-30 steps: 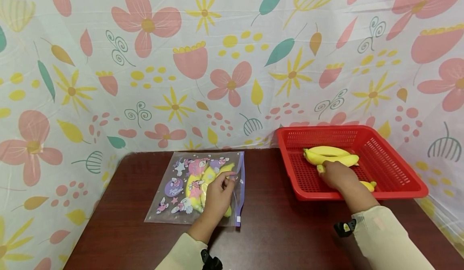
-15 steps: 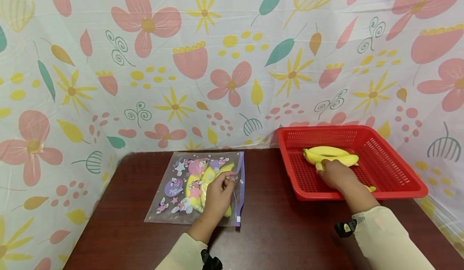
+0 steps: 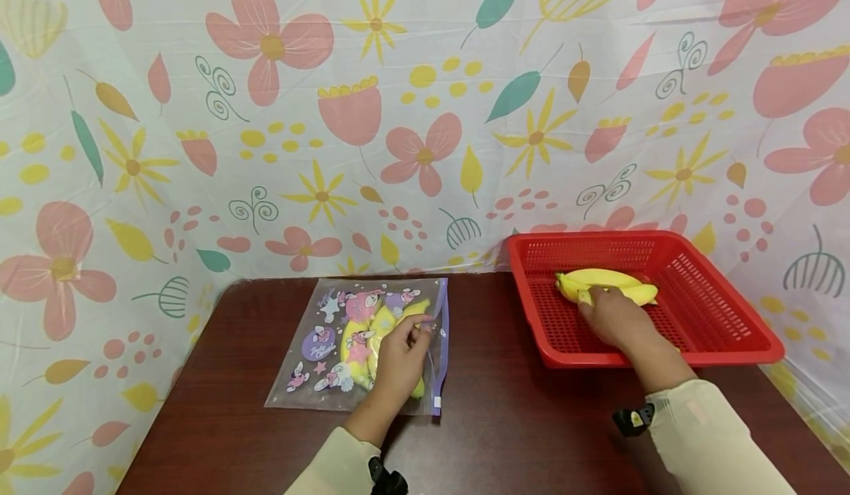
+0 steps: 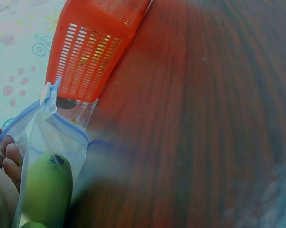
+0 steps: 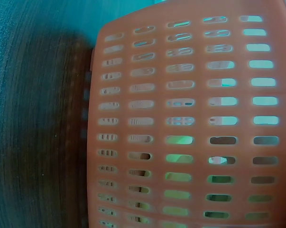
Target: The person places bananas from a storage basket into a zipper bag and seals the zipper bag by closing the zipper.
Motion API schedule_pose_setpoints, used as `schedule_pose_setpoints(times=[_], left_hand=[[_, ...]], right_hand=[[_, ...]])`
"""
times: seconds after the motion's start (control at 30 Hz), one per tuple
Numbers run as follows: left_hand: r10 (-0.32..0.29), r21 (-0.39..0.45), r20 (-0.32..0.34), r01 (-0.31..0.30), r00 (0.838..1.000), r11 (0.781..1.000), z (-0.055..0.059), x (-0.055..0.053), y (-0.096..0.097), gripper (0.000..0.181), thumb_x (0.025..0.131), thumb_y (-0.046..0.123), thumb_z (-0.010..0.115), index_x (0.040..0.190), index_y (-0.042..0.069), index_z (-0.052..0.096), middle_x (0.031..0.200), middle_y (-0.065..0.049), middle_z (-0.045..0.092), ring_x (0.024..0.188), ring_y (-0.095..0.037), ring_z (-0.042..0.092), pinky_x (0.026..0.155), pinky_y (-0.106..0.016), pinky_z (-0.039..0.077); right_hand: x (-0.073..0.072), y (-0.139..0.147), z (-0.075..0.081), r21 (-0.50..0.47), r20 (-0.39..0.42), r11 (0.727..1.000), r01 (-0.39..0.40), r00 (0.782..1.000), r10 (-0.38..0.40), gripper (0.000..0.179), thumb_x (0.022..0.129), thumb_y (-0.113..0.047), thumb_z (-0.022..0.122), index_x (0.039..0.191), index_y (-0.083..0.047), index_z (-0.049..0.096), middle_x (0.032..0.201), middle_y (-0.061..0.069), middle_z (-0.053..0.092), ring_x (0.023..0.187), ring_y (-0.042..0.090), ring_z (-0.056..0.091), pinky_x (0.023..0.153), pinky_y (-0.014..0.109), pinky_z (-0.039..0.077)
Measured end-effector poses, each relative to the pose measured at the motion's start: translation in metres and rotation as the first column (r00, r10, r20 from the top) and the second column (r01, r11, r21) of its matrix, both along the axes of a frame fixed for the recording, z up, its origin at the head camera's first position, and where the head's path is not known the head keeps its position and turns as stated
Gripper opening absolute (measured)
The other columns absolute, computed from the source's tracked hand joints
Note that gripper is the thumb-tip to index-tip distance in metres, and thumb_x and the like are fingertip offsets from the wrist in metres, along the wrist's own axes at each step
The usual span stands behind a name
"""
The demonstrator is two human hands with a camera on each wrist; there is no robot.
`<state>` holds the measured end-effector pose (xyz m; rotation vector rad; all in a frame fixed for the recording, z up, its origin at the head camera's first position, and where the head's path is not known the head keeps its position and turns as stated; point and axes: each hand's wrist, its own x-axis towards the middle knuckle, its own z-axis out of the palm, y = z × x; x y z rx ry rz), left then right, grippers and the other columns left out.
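On the left of the table lies a clear zip bag with printed cartoons and a purple zip edge. Yellow bananas are inside it. My left hand pinches the bag's upper layer near the zip, lifting the mouth; in the left wrist view its fingers are at the raised edge, beside one banana. My right hand reaches into a red plastic basket and grips a banana, whose tip shows past the fingers. More bananas lie just behind it. The palm side is hidden.
The dark wooden table runs between bag and basket. Behind it hangs a flowered cloth. The basket's perforated wall fills most of the right wrist view.
The right hand has shifted slightly up and left in the basket, and the yellow end seen below its wrist has slipped almost out of sight. The left hand and bag stay still.
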<state>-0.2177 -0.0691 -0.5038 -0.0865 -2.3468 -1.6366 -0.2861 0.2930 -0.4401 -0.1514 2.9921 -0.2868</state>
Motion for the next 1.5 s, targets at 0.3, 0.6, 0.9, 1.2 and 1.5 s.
schedule_pose_setpoints(times=[0.3,0.6,0.9,1.2,1.5], left_hand=[[0.007,0.008,0.004,-0.007,1.0,1.0,0.0002,0.0,0.0006,0.023,0.095,0.012,0.061,0.113,0.017,0.074,0.067,0.005,0.053,0.052,-0.002,0.042,0.049,-0.02,0.037],[0.003,0.011,-0.004,-0.003,1.0,1.0,-0.0006,0.0,0.0007,0.022,0.095,0.012,0.062,0.113,0.014,0.074,0.067,0.006,0.052,0.053,-0.001,0.041,0.049,-0.019,0.036],[0.001,0.011,-0.013,-0.001,1.0,1.0,-0.002,-0.0004,0.0,0.022,0.095,0.013,0.061,0.113,0.015,0.074,0.066,0.005,0.052,0.052,-0.001,0.041,0.048,-0.02,0.036],[0.004,0.012,-0.009,-0.004,1.0,1.0,-0.0003,0.0008,0.0007,0.023,0.095,0.012,0.061,0.113,0.017,0.074,0.065,0.006,0.05,0.051,-0.001,0.039,0.048,-0.019,0.035],[-0.001,0.013,-0.008,0.001,1.0,1.0,-0.0001,0.0009,0.0009,0.023,0.095,0.012,0.061,0.113,0.019,0.074,0.066,0.006,0.051,0.051,-0.001,0.039,0.049,-0.019,0.035]], right_hand=[[-0.0001,-0.0025,-0.0003,-0.035,-0.055,0.999,-0.012,0.998,0.01,0.056,0.107,-0.029,0.038,0.141,0.016,0.041,0.133,0.045,0.044,0.121,0.061,0.047,0.1,0.07,0.041],[-0.0012,-0.0028,-0.0002,-0.072,-0.06,0.997,-0.008,0.998,0.004,0.059,0.109,-0.032,0.03,0.142,0.016,0.038,0.131,0.044,0.042,0.121,0.059,0.047,0.099,0.069,0.042],[-0.0001,-0.0058,0.0012,-0.059,-0.053,0.998,-0.019,0.998,0.016,0.062,0.106,-0.039,0.044,0.14,0.013,0.043,0.128,0.039,0.049,0.117,0.055,0.053,0.096,0.069,0.045],[-0.0009,-0.0055,0.0049,-0.078,-0.08,0.996,-0.036,0.996,0.029,0.063,0.09,-0.024,0.07,0.136,0.009,0.045,0.117,0.032,0.056,0.098,0.042,0.06,0.087,0.063,0.05],[0.0013,-0.0022,0.0053,-0.125,-0.142,0.992,-0.02,0.99,0.002,0.063,0.092,-0.026,0.069,0.141,0.005,0.044,0.125,0.033,0.06,0.103,0.045,0.061,0.092,0.067,0.048]])
